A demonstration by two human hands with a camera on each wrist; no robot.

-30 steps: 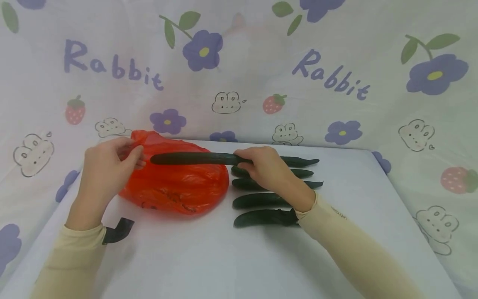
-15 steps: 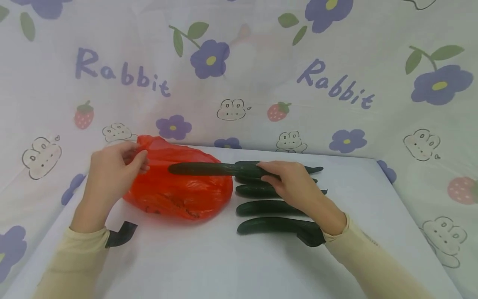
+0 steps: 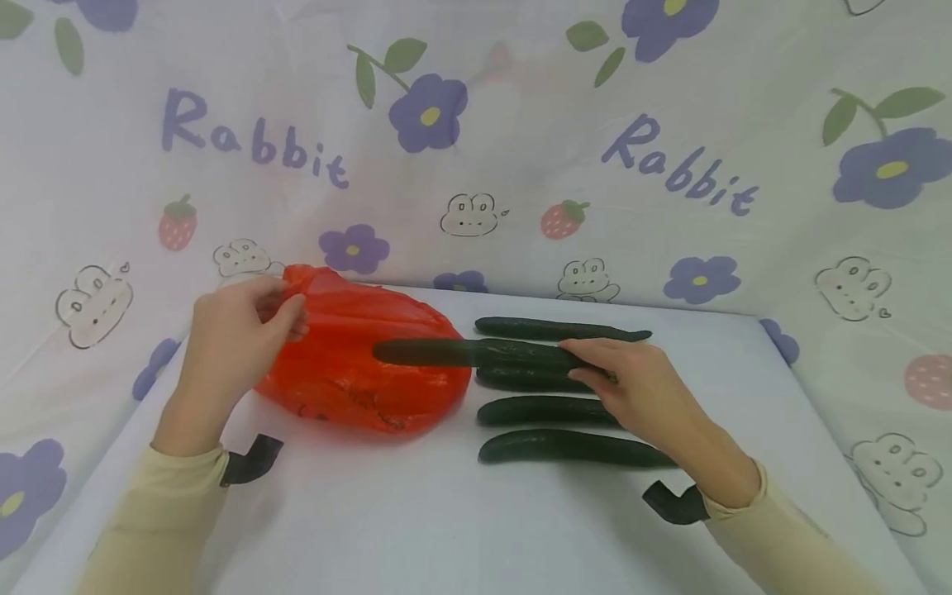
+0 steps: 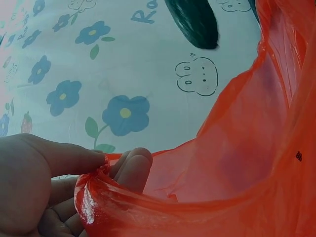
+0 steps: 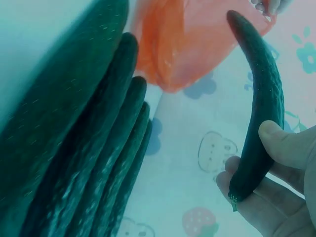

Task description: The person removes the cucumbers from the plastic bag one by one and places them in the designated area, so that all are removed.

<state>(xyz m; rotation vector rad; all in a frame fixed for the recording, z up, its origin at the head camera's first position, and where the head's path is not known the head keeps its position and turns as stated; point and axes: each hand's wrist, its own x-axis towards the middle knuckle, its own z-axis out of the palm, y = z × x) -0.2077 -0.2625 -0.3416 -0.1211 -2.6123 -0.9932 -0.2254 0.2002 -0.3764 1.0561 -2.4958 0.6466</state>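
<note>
A red plastic bag (image 3: 364, 388) lies on the left side of the table. My left hand (image 3: 234, 355) pinches its rim between thumb and fingers, and the left wrist view shows the bag's mouth (image 4: 237, 163) spread open. In my right hand (image 3: 654, 397) is a long dark green cucumber (image 5: 269, 94), gripped near one end and lifted off the table. Its far end reaches leftward in front of the bag in the head view. Beneath and around it, several more cucumbers (image 3: 573, 446) lie side by side in a row, some partly hidden by the right hand.
The white tabletop (image 3: 446, 529) extends in front of the bag and the row. Behind it hangs a cloth (image 3: 521, 165) printed with flowers and rabbits. Black wrist pieces (image 3: 256, 461) stick out at both sleeves.
My right hand has drawn the cucumber rightward, so less of it overlaps the bag, and the farthest cucumber in the row is uncovered. My left hand keeps its hold on the rim.
</note>
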